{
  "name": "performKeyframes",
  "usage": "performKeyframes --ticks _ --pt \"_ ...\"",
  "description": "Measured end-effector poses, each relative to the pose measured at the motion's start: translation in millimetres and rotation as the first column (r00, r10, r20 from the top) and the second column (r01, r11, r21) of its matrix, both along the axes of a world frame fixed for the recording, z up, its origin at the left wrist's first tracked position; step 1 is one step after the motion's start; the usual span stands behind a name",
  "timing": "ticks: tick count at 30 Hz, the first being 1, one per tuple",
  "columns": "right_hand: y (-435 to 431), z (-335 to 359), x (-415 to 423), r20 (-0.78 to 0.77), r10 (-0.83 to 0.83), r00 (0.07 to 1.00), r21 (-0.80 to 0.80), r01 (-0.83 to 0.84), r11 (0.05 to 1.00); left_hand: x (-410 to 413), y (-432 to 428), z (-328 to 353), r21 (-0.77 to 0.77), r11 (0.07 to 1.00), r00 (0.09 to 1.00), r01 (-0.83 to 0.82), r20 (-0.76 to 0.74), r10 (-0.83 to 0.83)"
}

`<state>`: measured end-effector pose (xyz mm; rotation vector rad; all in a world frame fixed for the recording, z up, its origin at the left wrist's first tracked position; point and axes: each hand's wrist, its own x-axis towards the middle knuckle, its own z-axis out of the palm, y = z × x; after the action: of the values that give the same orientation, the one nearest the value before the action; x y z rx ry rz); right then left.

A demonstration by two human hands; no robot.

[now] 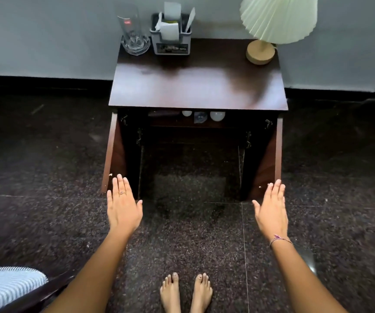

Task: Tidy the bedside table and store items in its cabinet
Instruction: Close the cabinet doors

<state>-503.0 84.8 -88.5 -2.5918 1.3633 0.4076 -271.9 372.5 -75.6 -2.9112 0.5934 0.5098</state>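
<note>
The surface (195, 86) stood against a grey wall, and everything on it sat along its back edge. A tall glass (130, 23) stood at the back left corner with a clear dish (136, 47) at its foot, and a grey holder (171, 41) stuffed with white packets stood just right of it. At the back right corner was a lamp (276, 21) with a pleated pale green shade on a round wooden base. Below the front edge the cabinet (193, 141) was open, its left door (111, 154) and right door (275, 152) both swung outward. On its shelf (193, 124), tucked under the front edge, lay a dark thing (164, 113), a small white thing (186, 113), a bluish thing (200, 117) and a large white thing (217, 115) in a row; what they were could not be told. The left hand (123, 199), wearing a ring, was flat with straight fingers and held nothing, its fingertips at the lower end of the left door. The right hand (271, 206), a bracelet at its wrist, was equally flat and held nothing, fingertips by the lower end of the right door. Whether either hand touched its door could not be told. Bare feet (185, 292) stood on the dark speckled floor (46, 211), and a striped cushion (8, 285) showed at the lower left.
</note>
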Motion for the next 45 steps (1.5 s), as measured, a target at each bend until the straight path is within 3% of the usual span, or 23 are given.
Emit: performKeyframes --ticks 8,11,15,20,23,26,28,33,35,39,45 --pt "2 -5 4 0.086 -0.076 0.993 0.004 0.076 0.997 23 14 -5 0.039 0.994 0.993 -0.099 -0.067 0.101" --pt "2 -4 9 0.248 -0.136 0.959 0.007 0.139 0.99 25 13 -5 -0.016 0.991 0.991 -0.134 -0.027 0.133" --pt "-4 -1 17 0.499 -0.317 0.806 0.098 0.311 0.945 31 10 1 -0.23 0.959 0.982 -0.164 0.055 0.181" --pt "-17 4 32 0.615 -0.428 0.662 0.2 0.395 0.897 48 1 6 -0.349 0.899 0.939 -0.264 0.118 0.322" --pt "-25 2 35 0.59 -0.616 0.522 0.411 0.463 0.786 68 3 3 -0.327 0.85 0.887 -0.413 0.066 0.457" --pt "-33 0 37 0.452 -0.814 0.364 0.648 0.493 0.58 88 6 4 -0.36 0.751 0.816 -0.553 -0.052 0.576" --pt "-34 -1 39 0.383 -0.834 0.397 0.66 0.514 0.547 98 8 6 -0.373 0.724 0.802 -0.581 -0.109 0.587" --pt "-32 -2 56 0.312 -0.778 0.545 0.661 0.464 0.59 105 -3 2 -0.36 0.586 0.688 -0.725 -0.35 0.636" --pt "-30 -1 66 0.3 -0.765 0.57 0.674 0.44 0.593 102 -15 3 -0.332 0.595 0.681 -0.732 -0.357 0.639" --pt "-23 1 82 0.287 -0.777 0.56 0.677 0.455 0.578 90 -43 6 -0.289 0.621 0.684 -0.729 -0.355 0.638" --pt "-16 -4 101 0.233 -0.841 0.488 0.792 0.407 0.455 76 -76 -10 -0.344 0.522 0.623 -0.781 -0.497 0.604"
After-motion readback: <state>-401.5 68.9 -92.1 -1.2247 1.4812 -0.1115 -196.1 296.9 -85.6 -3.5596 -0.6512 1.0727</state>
